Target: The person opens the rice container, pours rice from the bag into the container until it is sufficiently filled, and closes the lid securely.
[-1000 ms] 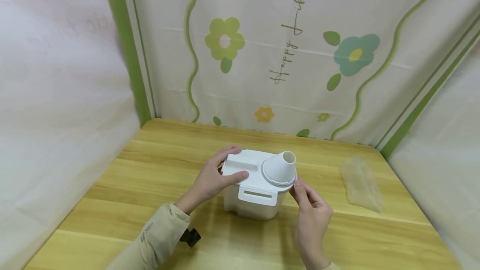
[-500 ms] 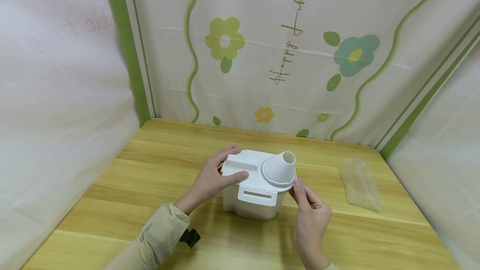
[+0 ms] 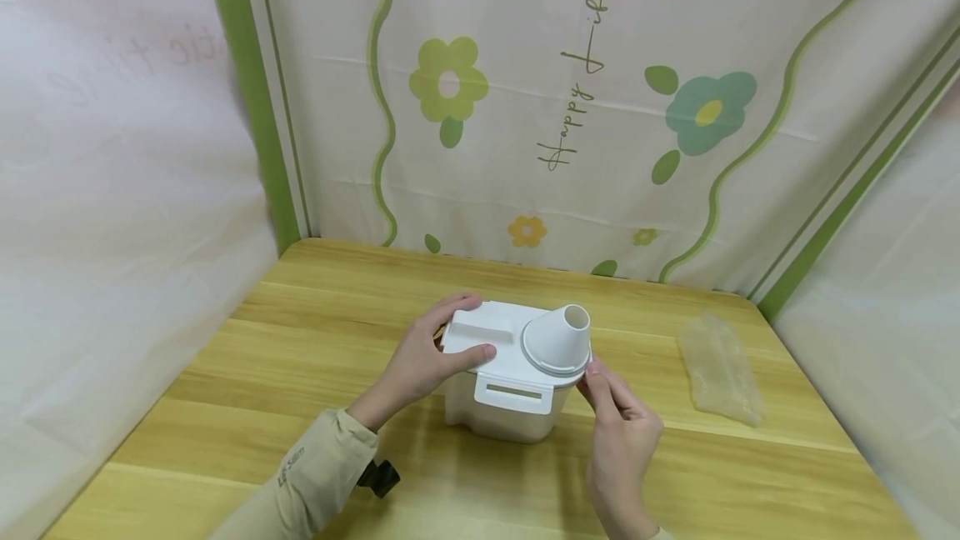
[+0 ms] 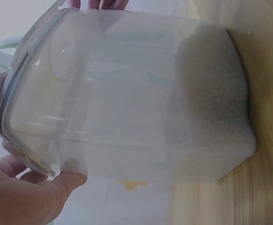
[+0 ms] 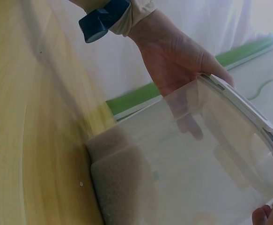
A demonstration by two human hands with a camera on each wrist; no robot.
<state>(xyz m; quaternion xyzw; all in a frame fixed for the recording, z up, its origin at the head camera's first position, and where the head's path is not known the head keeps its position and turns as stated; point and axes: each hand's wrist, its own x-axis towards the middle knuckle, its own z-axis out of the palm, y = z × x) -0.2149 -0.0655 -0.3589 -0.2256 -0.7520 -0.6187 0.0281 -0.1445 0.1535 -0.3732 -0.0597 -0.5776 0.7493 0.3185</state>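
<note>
A storage container (image 3: 502, 422) with a translucent body and a white lid (image 3: 491, 363) stands upright on the wooden table. A cone-shaped spout (image 3: 557, 340) rises from the lid's right end, and a slotted latch flap (image 3: 491, 397) sticks out at its front. Pale grains (image 4: 216, 79), like rice, fill the bottom of the container in the left wrist view. My left hand (image 3: 420, 361) grips the container's left end, thumb on the lid and fingers round the far side. With its fingertips, my right hand (image 3: 624, 432) pinches the lid's right rim beside the spout.
A crumpled clear plastic bag (image 3: 722, 373) lies on the right side of the table (image 3: 300, 357). Printed fabric walls enclose the back and both sides. A loose grain (image 5: 81, 183) rests near the container's base. A dark wrist device (image 3: 381, 477) sits under the left sleeve.
</note>
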